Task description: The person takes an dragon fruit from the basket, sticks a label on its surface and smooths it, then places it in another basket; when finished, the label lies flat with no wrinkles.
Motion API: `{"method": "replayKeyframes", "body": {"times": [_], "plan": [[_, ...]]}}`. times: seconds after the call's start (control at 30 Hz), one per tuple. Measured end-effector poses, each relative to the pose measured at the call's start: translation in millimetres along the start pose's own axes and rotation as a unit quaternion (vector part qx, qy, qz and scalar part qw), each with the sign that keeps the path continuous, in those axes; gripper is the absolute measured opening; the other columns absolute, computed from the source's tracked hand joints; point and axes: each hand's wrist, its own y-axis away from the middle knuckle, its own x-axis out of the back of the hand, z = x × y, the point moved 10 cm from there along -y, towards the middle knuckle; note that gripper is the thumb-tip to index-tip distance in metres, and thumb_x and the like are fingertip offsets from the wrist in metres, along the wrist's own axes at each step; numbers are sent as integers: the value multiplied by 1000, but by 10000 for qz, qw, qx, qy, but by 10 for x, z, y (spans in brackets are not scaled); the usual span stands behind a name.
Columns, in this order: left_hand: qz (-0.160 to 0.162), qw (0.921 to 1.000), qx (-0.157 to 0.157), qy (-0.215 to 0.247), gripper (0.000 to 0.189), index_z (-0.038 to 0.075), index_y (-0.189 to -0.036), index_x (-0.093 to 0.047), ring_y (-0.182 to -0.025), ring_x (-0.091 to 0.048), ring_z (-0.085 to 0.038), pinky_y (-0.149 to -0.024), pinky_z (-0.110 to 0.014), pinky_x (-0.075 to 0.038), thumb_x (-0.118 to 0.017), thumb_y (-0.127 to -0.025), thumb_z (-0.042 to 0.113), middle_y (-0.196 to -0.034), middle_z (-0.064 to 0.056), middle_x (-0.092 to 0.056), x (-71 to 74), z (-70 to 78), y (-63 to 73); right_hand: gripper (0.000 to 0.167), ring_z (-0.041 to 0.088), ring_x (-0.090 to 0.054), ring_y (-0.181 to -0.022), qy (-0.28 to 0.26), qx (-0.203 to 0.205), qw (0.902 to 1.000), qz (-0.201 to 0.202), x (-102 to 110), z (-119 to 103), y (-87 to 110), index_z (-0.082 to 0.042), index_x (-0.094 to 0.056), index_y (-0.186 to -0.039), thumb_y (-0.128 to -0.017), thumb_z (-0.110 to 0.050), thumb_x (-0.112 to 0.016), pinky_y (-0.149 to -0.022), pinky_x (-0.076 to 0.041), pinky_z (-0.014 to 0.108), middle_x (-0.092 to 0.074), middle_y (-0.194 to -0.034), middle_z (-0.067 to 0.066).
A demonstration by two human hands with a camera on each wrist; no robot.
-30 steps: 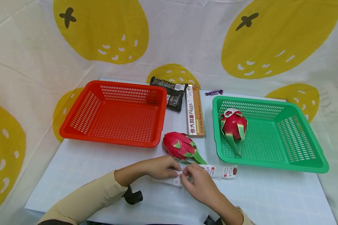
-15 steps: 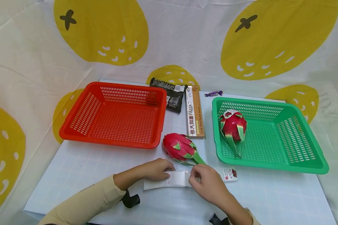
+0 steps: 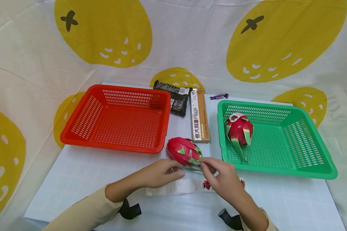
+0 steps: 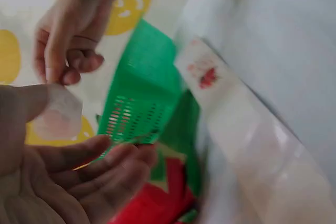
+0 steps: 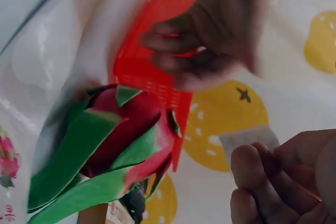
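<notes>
My right hand (image 3: 224, 176) pinches a small whitish sticker (image 5: 249, 137) between thumb and fingers, just above the leafy end of a red dragon fruit (image 3: 182, 150) lying on the table. The left hand (image 3: 162, 174) hovers beside it with loosely spread fingers and holds nothing; in the left wrist view the sticker (image 4: 60, 113) appears close to its thumb. Under both hands a strip of sticker backing (image 3: 185, 186) lies flat, its right part printed with dragon fruit pictures and partly hidden by the right hand. Another dragon fruit (image 3: 239, 131), bearing a white label, stands in the green basket (image 3: 277, 170).
A red basket (image 3: 115, 147) stands on the left of the table (image 3: 84, 179). Between the baskets lie a black packet (image 3: 179, 102), a pasta box (image 3: 200, 118) and, farther back, a purple wrapped candy (image 3: 219, 96). A patterned cloth hangs behind.
The right hand has lifted off the strip with the sticker and moved right and toward the dragon fruit. The left hand has let go of the strip, which now lies on the table.
</notes>
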Motion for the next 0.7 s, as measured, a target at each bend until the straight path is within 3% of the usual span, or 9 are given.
{"method": "replayKeyframes", "body": {"times": [0.07,0.17,0.27,0.33,0.4,0.53,0.6,0.7], "plan": [[338,9959,-10,841,40,12,-116,-62,-84,-63,-10,-74,-27,-53,-54,-93,43,-96,-1,-68,148,68,3,21,0,-62,-70,122,288,9994,144,27,-73,-35,-9,-71,-95,-75,-6,-77,-62,-54,18,-71,-86,-3],[871,9803,50,1770,36,9,-111,-62,-75,-66,-16,-70,-34,-55,-59,-91,39,-91,-9,-68,359,114,-21,23,4,-66,-78,315,494,9981,204,32,-139,-97,-8,-72,-96,-74,-9,-78,-68,-55,21,-72,-92,0],[1268,9665,107,2227,30,6,-104,-63,-71,-67,-24,-67,-35,-56,-66,-88,32,-87,-15,-68,501,102,-63,25,7,-67,-80,264,568,9979,163,26,-158,-173,-7,-71,-98,-75,-11,-78,-69,-56,25,-72,-94,2],[1349,9614,138,2393,24,5,-97,-64,-71,-67,-30,-65,-37,-56,-68,-87,26,-84,-18,-67,546,94,-84,27,8,-67,-78,145,584,9978,262,48,-142,-232,-6,-71,-99,-74,-11,-78,-68,-56,26,-72,-94,3],[1285,9631,164,2357,20,5,-92,-64,-69,-67,-28,-63,-34,-56,-67,-87,24,-82,-18,-66,553,93,-93,26,9,-67,-76,-19,567,9974,438,92,-115,-303,-4,-70,-98,-74,-8,-78,-68,-57,26,-72,-93,5],[988,9819,153,1608,21,8,-93,-66,-70,-64,-21,-65,-30,-55,-67,-86,28,-84,-11,-66,552,178,-86,24,10,-66,-72,-342,308,9963,723,174,-40,-447,0,-68,-97,-74,0,-76,-68,-57,27,-70,-94,9],[1083,9874,128,1148,28,11,-101,-65,-75,-62,-16,-65,-27,-54,-68,-85,33,-87,-4,-65,615,245,-83,26,9,-65,-71,-483,127,9967,645,170,-14,-505,0,-66,-98,-74,2,-75,-68,-57,26,-68,-96,9],[1451,9870,-19,687,42,14,-115,-60,-83,-60,-12,-67,-25,-53,-70,-82,39,-93,4,-62,772,385,-105,31,9,-62,-71,-686,-89,9968,407,119,15,-576,-1,-64,-104,-75,3,-73,-66,-56,25,-66,-95,7]]}}
